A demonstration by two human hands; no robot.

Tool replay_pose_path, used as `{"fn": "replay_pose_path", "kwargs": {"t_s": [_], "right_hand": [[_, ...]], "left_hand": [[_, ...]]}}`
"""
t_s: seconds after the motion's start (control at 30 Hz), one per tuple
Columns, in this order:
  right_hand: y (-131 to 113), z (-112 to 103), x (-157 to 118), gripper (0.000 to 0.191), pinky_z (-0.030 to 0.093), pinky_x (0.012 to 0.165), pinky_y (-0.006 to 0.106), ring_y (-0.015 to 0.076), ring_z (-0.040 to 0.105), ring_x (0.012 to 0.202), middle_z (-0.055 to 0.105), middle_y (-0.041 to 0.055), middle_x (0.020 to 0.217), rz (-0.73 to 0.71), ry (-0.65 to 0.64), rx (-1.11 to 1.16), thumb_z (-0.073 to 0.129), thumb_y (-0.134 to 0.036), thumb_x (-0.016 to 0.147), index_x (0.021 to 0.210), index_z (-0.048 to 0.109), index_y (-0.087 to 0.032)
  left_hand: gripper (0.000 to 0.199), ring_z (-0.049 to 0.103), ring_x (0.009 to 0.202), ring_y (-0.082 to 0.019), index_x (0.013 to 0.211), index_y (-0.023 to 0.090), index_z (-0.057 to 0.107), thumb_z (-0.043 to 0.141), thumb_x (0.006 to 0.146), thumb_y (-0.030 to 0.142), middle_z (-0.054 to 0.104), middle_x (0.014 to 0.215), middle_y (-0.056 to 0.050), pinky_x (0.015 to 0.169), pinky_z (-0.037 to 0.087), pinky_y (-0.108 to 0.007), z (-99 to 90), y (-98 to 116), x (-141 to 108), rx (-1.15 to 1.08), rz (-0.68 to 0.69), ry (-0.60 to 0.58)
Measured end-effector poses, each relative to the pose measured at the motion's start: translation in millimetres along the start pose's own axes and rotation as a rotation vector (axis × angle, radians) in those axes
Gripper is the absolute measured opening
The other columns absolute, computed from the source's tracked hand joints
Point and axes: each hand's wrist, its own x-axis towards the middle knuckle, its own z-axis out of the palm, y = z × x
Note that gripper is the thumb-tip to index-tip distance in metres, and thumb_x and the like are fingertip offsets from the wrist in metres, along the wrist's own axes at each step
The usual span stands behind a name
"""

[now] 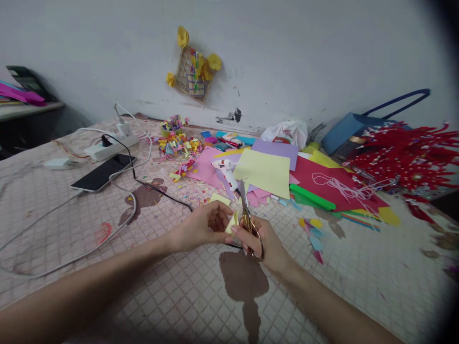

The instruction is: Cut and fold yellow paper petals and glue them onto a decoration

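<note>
Between my hands is a small folded piece of pale yellow paper (232, 223). My left hand (202, 227) has its fingers curled around the paper's left side, with the thumb at its lower edge. Gold-handled scissors (245, 212) are in my right hand (263, 239), blades pointing up and away from me. The right thumb also touches the folded paper. Just beyond the scissor tips lies a white hot glue gun (226, 173). A pale yellow paper scrap (220, 199) rests on the table behind my left hand.
Coloured sheets (263, 167), a green stick (311, 198) and white string (340, 188) spread across the back right. Paper clippings (179, 145) are heaped at the back. On the left, cables run around a phone (103, 173) and a power strip (111, 147). Red beaded stems (405, 155) stand far right.
</note>
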Motion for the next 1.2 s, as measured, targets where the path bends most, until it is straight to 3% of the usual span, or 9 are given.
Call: {"fn": "replay_pose_path", "kwargs": {"t_s": [0.33,0.47,0.57,0.67,0.87,0.97,1.07,1.2], "right_hand": [[0.4,-14.0,7.3,0.027,0.032,0.042,0.02,0.0074,0.04,0.043,0.044,-0.0059,0.049,-0.082,-0.104,0.083,0.06,-0.04,0.078,0.068,0.049,-0.017],[2.5,-17.6,11.2,0.03,0.03,0.041,0.02,0.0075,0.039,0.043,0.043,-0.0055,0.049,-0.062,-0.052,0.084,0.057,-0.042,0.079,0.064,0.046,-0.018],[2.5,-20.2,13.2,0.028,0.03,0.041,0.02,0.0073,0.039,0.043,0.043,-0.0057,0.049,-0.061,0.0,0.081,0.058,-0.039,0.079,0.065,0.046,-0.018],[0.1,-23.1,13.9,0.025,0.03,0.042,0.02,0.007,0.039,0.043,0.044,-0.0056,0.051,-0.055,-0.013,0.088,0.057,-0.037,0.079,0.065,0.047,-0.018],[-3.3,-26.3,15.7,0.024,0.03,0.042,0.02,0.0076,0.039,0.042,0.043,-0.0061,0.05,-0.039,-0.003,0.044,0.056,-0.038,0.078,0.068,0.048,-0.018],[1.7,-37.8,23.7,0.028,0.03,0.042,0.021,0.009,0.041,0.042,0.042,-0.0056,0.05,-0.078,0.057,-0.155,0.049,-0.042,0.082,0.066,0.045,-0.019],[9.7,-63.0,35.9,0.033,0.032,0.046,0.023,0.0121,0.045,0.045,0.046,-0.0028,0.049,-0.096,0.346,-0.713,0.042,-0.043,0.085,0.062,0.046,-0.02],[19.3,-101.6,46.3,0.017,0.03,0.052,0.027,0.0201,0.054,0.06,0.058,0.0057,0.06,-0.025,0.548,-0.962,0.056,-0.033,0.076,0.067,0.056,-0.018]], "left_hand": [[0.026,0.054,0.069,-0.009,0.094,0.012,0.053,0.065,0.075,0.024,0.059,0.081,-0.002,0.062,0.043,-0.023,-7.3,5.4,3.4,-0.194,-0.106,0.023],[0.035,0.055,0.068,-0.01,0.107,0.015,0.046,0.062,0.076,0.02,0.06,0.082,-0.002,0.061,0.044,-0.023,-7.9,7.3,3.5,-0.201,-0.031,0.082],[0.029,0.056,0.068,-0.01,0.102,0.017,0.047,0.061,0.076,0.016,0.059,0.081,-0.001,0.062,0.044,-0.023,-8.8,8.1,3.2,-0.199,0.053,0.095],[0.018,0.057,0.071,-0.01,0.093,0.013,0.054,0.059,0.076,0.012,0.06,0.079,-0.001,0.068,0.044,-0.025,-10.3,9.5,3.1,-0.154,0.03,0.067],[0.026,0.059,0.082,-0.013,0.096,0.012,0.057,0.06,0.071,0.009,0.061,0.088,-0.005,0.076,0.044,-0.028,-9.3,7.7,3.2,-0.081,0.058,0.057],[0.025,0.058,0.078,-0.012,0.096,0.012,0.058,0.061,0.072,0.012,0.062,0.088,-0.005,0.072,0.045,-0.027,-8.6,5.0,2.8,0.005,0.092,0.092],[0.024,0.057,0.077,-0.012,0.096,0.013,0.059,0.062,0.072,0.016,0.061,0.091,-0.006,0.073,0.046,-0.027,-8.7,2.9,2.2,0.099,0.127,0.13],[0.023,0.058,0.077,-0.014,0.095,0.013,0.06,0.063,0.072,0.018,0.062,0.092,-0.008,0.073,0.048,-0.028,-8.3,1.1,1.6,0.19,0.156,0.163]]}}
